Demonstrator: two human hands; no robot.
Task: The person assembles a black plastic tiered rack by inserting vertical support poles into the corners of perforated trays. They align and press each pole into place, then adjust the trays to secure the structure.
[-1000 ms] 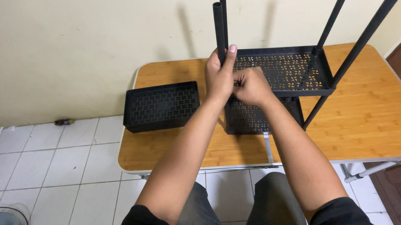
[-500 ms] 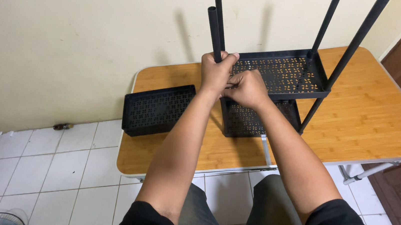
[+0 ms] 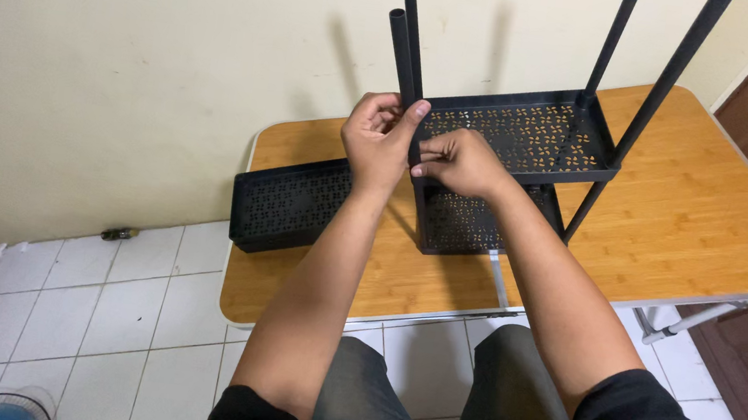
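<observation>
Black metal pole at near-left corner of upper perforated shelf: your left hand half-curled about its base, fingers loose, not clamped. Your right hand pinched narrow on shelf corner just beside it. Rack stands on wooden folding table. Pole likely light, stiff, smooth, slippery; grip low, near joint. Spare black tray lies left, apart.

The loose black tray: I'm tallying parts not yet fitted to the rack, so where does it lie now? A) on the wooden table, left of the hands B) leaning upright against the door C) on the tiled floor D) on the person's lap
A: the loose black tray lies flat on the wooden table, left of the left hand and apart from the rack.
</observation>
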